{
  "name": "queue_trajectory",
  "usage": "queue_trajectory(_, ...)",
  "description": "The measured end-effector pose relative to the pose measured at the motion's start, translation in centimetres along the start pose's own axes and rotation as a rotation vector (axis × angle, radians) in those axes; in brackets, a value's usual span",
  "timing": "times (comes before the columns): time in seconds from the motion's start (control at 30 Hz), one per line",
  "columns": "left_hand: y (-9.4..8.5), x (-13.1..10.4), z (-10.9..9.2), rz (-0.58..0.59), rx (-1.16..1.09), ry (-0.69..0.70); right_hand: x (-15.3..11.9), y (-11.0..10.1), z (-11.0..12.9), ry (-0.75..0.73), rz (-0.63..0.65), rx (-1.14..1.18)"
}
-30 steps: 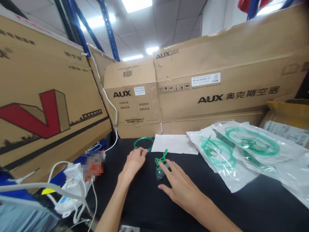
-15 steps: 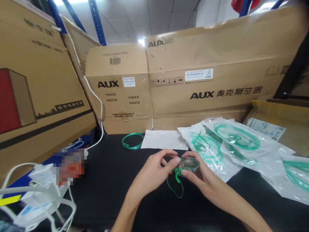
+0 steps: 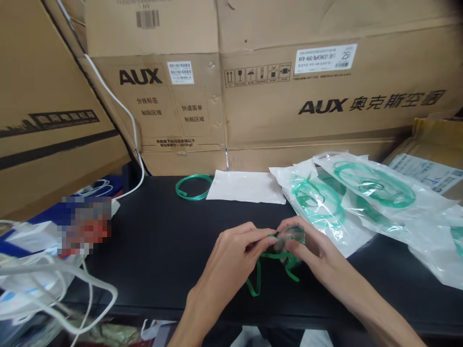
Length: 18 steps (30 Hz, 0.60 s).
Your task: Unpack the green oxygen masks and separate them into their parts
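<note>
Above the black table [image 3: 159,250], my right hand [image 3: 311,246] is closed around a small clear plastic mask [image 3: 292,236]. My left hand [image 3: 242,248] pinches a green strap [image 3: 257,277] at the mask's left edge, fingertips close to those of my right hand. One loop of the strap hangs below my left fingers, and a short green end dangles beneath the mask. Part of the mask is hidden by my fingers.
Behind lie a coiled green tube [image 3: 193,196] and a flat white packet [image 3: 246,187]. Bags with green tubing [image 3: 318,202] cover the right side. White cables [image 3: 90,284] tangle at left. Cardboard boxes [image 3: 260,115] wall the back.
The view has tilted down and moved closer to the table. My left hand now pinches the strap at the mask's edge, and the strap hangs differently, with its end swung right under the mask.
</note>
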State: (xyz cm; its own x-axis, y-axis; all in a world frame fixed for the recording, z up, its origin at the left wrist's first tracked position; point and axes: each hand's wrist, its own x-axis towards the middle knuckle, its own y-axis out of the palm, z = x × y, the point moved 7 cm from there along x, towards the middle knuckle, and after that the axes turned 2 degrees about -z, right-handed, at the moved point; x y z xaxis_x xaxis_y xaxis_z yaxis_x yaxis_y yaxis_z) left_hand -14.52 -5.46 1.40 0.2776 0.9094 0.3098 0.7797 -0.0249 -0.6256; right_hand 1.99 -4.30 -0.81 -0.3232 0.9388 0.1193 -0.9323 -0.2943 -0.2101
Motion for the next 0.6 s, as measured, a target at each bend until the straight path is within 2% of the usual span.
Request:
queue_trajectory(0.1,0.0,0.0,-0.1,-0.037,0.026,0.040,-0.5,-0.2,0.1,0.025,0.039,0.032)
queue_trajectory(0.23,-0.4,-0.1,-0.2,-0.090,-0.064,0.092,-1.3,1.0,0.5,0.091,0.245,0.208)
queue_trajectory(0.3,-0.6,-0.2,-0.1,-0.091,-0.040,0.090,-1.5,1.1,0.6,0.099,0.297,0.225)
queue_trajectory(0.4,-1.3,-0.4,0.3,-0.107,0.064,0.072,-1.2,0.2,0.4,0.096,0.262,0.166)
queue_trajectory(0.6,-4.8,-0.5,1.7,-0.287,0.239,-0.007,-0.9,-1.7,0.2,0.165,0.180,0.125)
